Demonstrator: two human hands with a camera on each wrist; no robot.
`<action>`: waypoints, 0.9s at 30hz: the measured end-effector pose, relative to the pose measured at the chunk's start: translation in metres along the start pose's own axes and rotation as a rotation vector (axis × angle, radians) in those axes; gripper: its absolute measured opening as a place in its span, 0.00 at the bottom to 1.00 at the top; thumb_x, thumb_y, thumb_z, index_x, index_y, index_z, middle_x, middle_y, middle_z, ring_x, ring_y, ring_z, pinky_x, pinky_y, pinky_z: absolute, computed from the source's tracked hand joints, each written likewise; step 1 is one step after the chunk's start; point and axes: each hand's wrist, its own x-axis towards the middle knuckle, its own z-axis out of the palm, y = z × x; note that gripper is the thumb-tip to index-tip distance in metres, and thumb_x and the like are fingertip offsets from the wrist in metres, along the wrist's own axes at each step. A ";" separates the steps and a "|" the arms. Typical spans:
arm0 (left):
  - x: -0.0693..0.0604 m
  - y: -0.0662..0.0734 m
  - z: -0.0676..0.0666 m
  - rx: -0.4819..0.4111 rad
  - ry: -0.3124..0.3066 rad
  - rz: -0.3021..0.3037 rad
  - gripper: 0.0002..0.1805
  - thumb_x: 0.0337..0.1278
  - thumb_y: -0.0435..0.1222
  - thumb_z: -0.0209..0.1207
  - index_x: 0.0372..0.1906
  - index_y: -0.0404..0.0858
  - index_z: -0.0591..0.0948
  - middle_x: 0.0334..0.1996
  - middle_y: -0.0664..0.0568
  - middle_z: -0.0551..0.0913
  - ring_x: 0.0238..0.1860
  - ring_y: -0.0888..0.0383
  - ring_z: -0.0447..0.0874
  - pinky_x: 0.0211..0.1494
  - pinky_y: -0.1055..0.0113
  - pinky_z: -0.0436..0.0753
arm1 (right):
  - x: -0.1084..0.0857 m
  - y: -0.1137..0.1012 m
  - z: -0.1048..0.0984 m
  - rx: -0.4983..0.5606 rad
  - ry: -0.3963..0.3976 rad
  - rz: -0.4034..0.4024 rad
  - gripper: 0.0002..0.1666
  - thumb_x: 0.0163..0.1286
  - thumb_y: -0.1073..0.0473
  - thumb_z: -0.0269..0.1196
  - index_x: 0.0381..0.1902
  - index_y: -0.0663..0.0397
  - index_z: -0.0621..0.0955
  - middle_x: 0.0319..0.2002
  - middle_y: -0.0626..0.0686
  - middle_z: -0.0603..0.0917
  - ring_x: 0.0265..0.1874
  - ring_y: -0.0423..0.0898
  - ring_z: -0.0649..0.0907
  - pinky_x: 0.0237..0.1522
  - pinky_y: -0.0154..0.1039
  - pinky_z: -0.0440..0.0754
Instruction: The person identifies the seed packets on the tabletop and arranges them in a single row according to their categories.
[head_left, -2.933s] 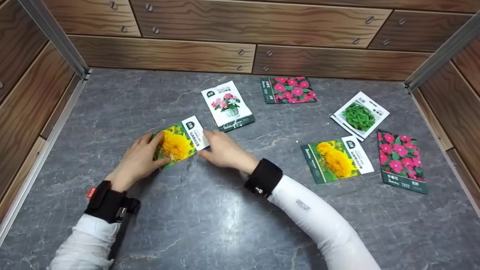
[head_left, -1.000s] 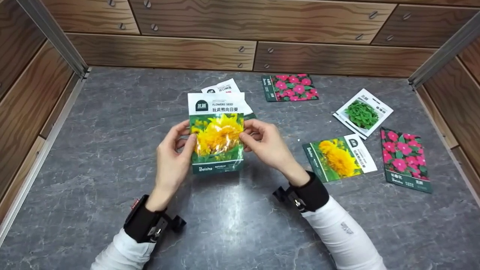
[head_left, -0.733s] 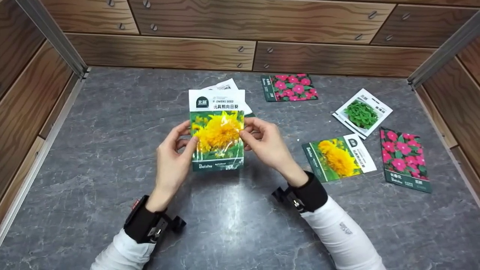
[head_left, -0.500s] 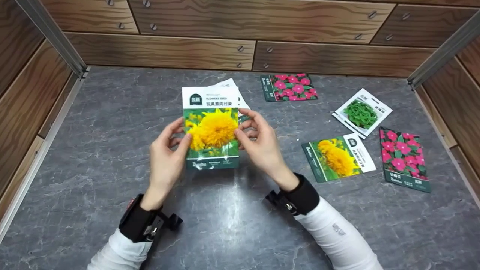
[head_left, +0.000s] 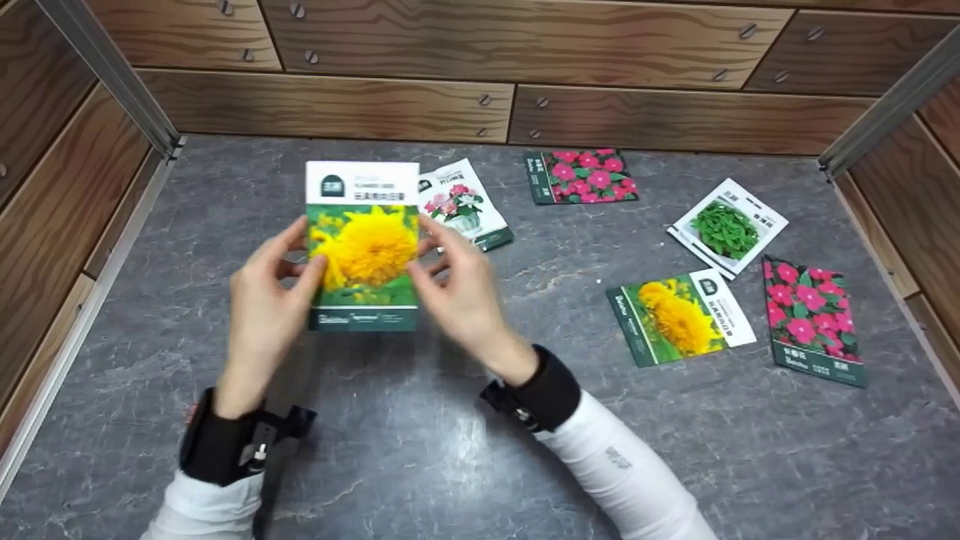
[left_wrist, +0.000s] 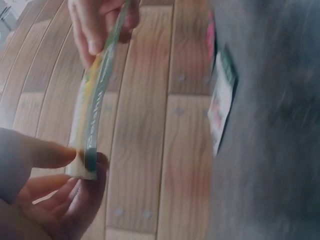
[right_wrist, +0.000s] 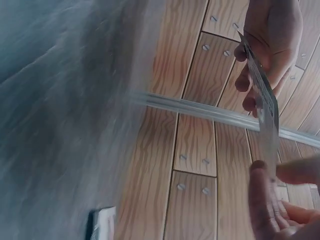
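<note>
Both hands hold up a seed packet (head_left: 364,251) with a yellow sunflower picture, its white top edge away from me. My left hand (head_left: 270,300) pinches its left edge, thumb in front and fingers behind. The right edge is pinched the same way by my right hand (head_left: 465,289). In the left wrist view the packet (left_wrist: 95,115) is seen edge-on, raised off the table. Behind it on the table lies a white packet (head_left: 461,202) showing potted flowers, partly covered by the held packet and the right hand.
A pink-flower packet (head_left: 585,176) lies near the back wall. On the right are a green-leaf packet (head_left: 726,229), a second sunflower packet (head_left: 679,319) and another pink-flower packet (head_left: 810,319). Wood-patterned walls (head_left: 322,105) border the grey table (head_left: 420,450).
The sunflower packet was lifted off the table and turned so its print reads upright. Over the last half second both hands have carried it left, uncovering more of the potted-flower packet.
</note>
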 end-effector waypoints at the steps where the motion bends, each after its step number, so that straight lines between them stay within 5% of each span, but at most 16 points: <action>1: 0.001 -0.001 -0.005 0.025 -0.017 -0.016 0.29 0.73 0.31 0.61 0.75 0.36 0.73 0.61 0.34 0.84 0.47 0.40 0.90 0.40 0.90 0.76 | 0.001 -0.002 0.004 -0.028 -0.016 0.001 0.34 0.69 0.69 0.67 0.71 0.71 0.73 0.47 0.64 0.86 0.33 0.55 0.89 0.33 0.30 0.89; 13: 0.012 -0.028 -0.028 0.169 -0.121 -0.027 0.31 0.75 0.35 0.60 0.78 0.34 0.68 0.62 0.32 0.82 0.46 0.40 0.87 0.34 0.85 0.71 | 0.009 -0.012 0.038 -0.317 -0.158 0.084 0.42 0.70 0.62 0.70 0.77 0.67 0.68 0.50 0.55 0.84 0.35 0.45 0.87 0.34 0.25 0.82; 20: 0.017 -0.044 -0.033 0.241 -0.190 -0.061 0.32 0.78 0.36 0.57 0.79 0.30 0.66 0.63 0.29 0.80 0.44 0.40 0.85 0.32 0.76 0.73 | 0.008 -0.013 0.054 -0.421 -0.244 0.115 0.47 0.72 0.56 0.70 0.80 0.65 0.63 0.55 0.56 0.83 0.27 0.37 0.74 0.25 0.23 0.71; 27: 0.021 -0.058 -0.026 0.297 -0.369 -0.084 0.32 0.77 0.36 0.56 0.78 0.27 0.65 0.62 0.26 0.80 0.40 0.43 0.85 0.35 0.68 0.78 | 0.004 -0.004 0.060 -0.582 -0.430 0.168 0.50 0.70 0.48 0.73 0.80 0.63 0.65 0.57 0.58 0.81 0.41 0.47 0.82 0.36 0.36 0.83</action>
